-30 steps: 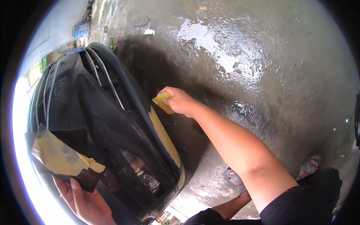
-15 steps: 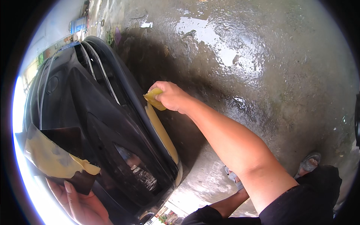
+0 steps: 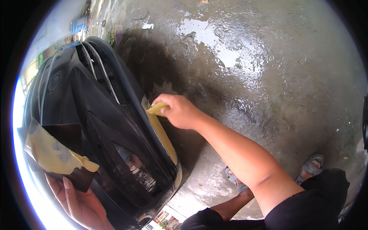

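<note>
My right hand [image 3: 179,111] pinches a yellow, flexible putty spreader [image 3: 157,109]. Its edge presses on the outer side of a large black moulded vehicle part [image 3: 103,103]. A long strip of yellowish putty [image 3: 163,138] coats that side below the spreader, and a greyish-yellow patch shows just above it. At the lower left, my left hand [image 3: 78,201] grips a dark, flat mixing board [image 3: 69,136] from beneath, thumb on its face. Smeared across the board is a thick layer of yellow putty [image 3: 50,153], with a lump at its right end.
Wet grey concrete floor [image 3: 268,76] with shiny puddles spreads to the right. My sandalled feet [image 3: 310,168] stand at the lower right. A blue-and-white object [image 3: 79,25] lies at the far left, beyond the black part. Thin light strips [image 3: 103,73] run along the part's far end.
My right hand and the spreader have moved slightly down along the coated side, toward me. A patch of putty now shows above the spreader. My left hand still holds the board.
</note>
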Motion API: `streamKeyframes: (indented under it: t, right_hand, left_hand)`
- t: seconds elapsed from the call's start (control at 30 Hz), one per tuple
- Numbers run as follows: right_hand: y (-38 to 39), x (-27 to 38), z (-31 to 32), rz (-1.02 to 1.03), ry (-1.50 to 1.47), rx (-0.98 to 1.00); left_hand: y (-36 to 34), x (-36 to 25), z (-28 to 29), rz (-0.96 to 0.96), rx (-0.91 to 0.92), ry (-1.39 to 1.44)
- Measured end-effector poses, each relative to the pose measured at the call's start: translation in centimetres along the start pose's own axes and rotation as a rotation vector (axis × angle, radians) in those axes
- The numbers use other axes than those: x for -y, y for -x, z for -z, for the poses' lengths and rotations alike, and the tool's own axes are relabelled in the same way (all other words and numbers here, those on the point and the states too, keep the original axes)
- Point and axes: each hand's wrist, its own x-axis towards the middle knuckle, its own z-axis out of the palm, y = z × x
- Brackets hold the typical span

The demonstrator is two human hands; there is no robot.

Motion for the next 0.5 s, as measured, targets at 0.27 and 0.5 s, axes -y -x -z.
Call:
streamKeyframes:
  t: [0.27,0.5]
  right_hand:
    - [-3.9,-3.8,0.2,-0.353,-0.215,-0.065]
    - [-6.1,-3.1,-1.4,-0.414,-0.347,-0.022]
  left_hand:
    - [0.7,-0.1,-1.7,-0.020,-0.050,0.032]
    - [0.0,-0.3,0.2,-0.017,0.032,-0.013]
